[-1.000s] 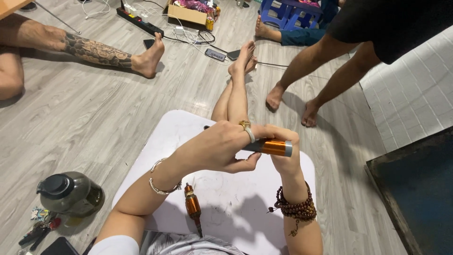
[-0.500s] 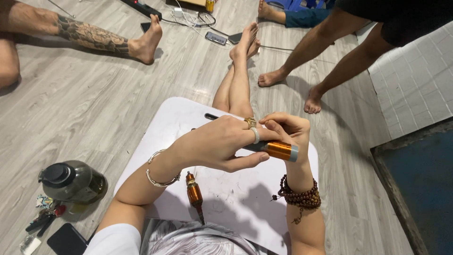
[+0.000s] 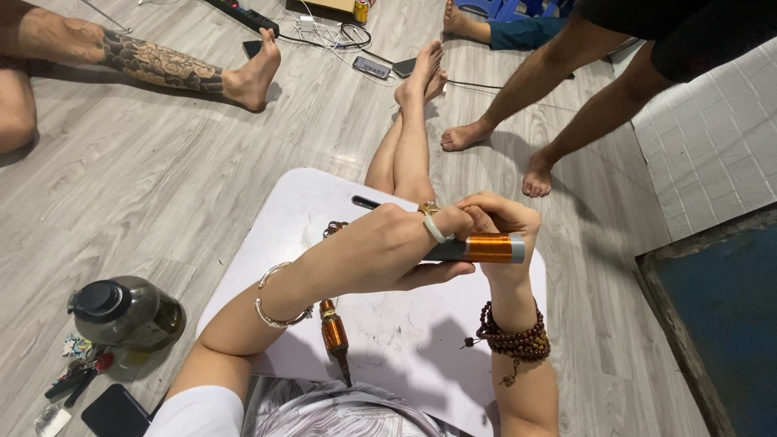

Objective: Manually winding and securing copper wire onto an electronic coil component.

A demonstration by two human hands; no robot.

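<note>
A grey wood-grain floor (image 3: 162, 186) fills the view from above, with a white lap table (image 3: 421, 340) set over the outstretched legs of the seated person wearing the camera. Both of their hands meet above the table's far edge. The left hand (image 3: 388, 255), with a ring and a silver bangle at the wrist, is curled closed around a grey cylindrical tool with a copper-orange wound coil (image 3: 477, 248) at its right end, held level in the air. The right hand (image 3: 498, 222), with a brown bead bracelet on its wrist, is bunched at the same tool, fingertips pinched near the coil; exactly what they grip is hidden behind the left hand. A thin dark tip pokes out to the left of the hands. On the table nearer the body lies a second orange-and-brass tool with a pointed end (image 3: 333, 340), untouched. On the floor to the left stand a dark lidded jug (image 3: 121, 311), small pliers (image 3: 77, 379) and a black phone (image 3: 113, 411). Other people's bare legs, one tattooed (image 3: 154, 61), ring the space, with a power strip and cables (image 3: 324, 24) beyond. As a judgement, the fine coil winding could be snagged or loosened by pinching fingers, and the held tool could slip and drop onto the table or legs.
</note>
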